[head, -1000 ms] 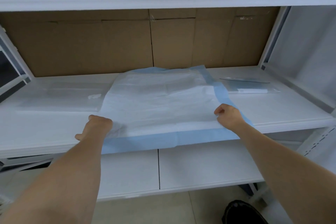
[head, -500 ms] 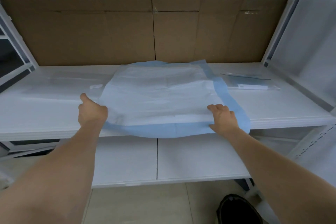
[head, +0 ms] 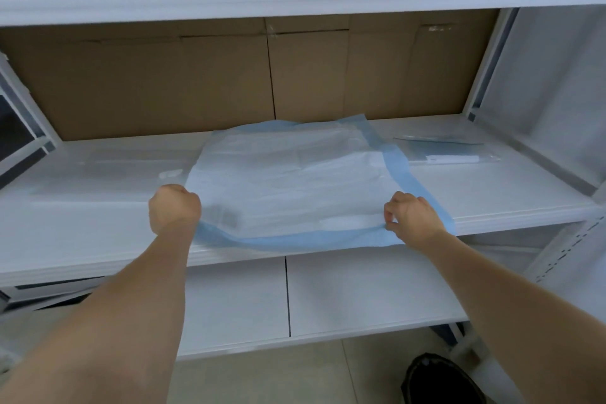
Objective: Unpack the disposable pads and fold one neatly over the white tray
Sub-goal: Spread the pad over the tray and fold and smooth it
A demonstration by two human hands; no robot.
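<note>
Both hands have slid along the pad's near edge since half a second ago; the near blue border now hangs slightly past the front lip of the shelf [head: 98, 216]. Left hand [head: 173, 208] is fisted, gripping the near-left corner of the disposable pad [head: 288, 180]. Right hand [head: 410, 218] pinches the near-right blue edge between thumb and curled fingers. Pad lies spread white side up on the shelf, blue border showing along its right and near sides, far edge close to the cardboard [head: 229, 82] backing the shelf. Clear plastic packet [head: 449, 154] lies on the shelf right of the pad, just beside it. White tray can't be made out under the pad. Dark shoe [head: 439, 380] on floor below the shelf.
</note>
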